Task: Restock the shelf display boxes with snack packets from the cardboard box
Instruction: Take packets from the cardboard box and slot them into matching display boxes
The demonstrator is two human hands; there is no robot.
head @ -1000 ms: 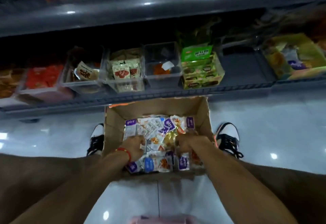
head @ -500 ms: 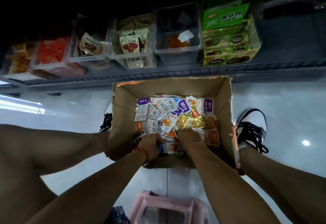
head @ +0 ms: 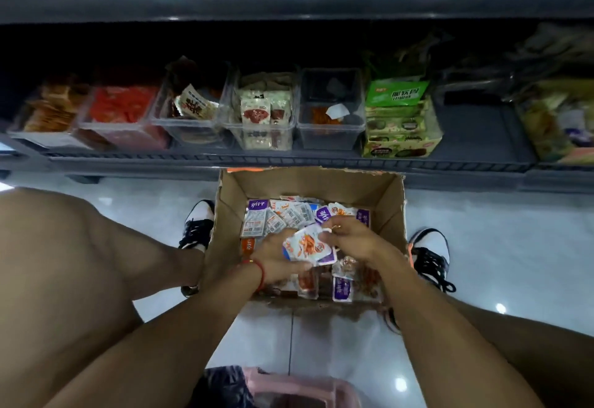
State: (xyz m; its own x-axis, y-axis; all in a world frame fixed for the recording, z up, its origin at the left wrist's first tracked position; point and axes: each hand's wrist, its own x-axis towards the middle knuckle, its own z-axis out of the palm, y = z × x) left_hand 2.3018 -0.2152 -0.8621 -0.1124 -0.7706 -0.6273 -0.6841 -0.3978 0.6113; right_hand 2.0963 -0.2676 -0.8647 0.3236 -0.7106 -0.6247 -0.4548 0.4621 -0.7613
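An open cardboard box stands on the floor between my feet, holding several small white, purple and orange snack packets. Above them my left hand and my right hand together hold a small stack of white and purple packets; the left supports it from below, the right pinches its upper edge. Clear plastic display boxes line the low shelf behind the cardboard box: one holds white and red packets, and the one to its right is nearly empty.
A green display carton stands right of the clear boxes, with a bare stretch of dark shelf beyond it. More bins of red and orange snacks sit at left. A pink stool is below me. My shoes flank the box.
Both hands have come up from the near end of the box with a small stack of packets held between them. The view has tilted up and shows the upper shelf edge again.
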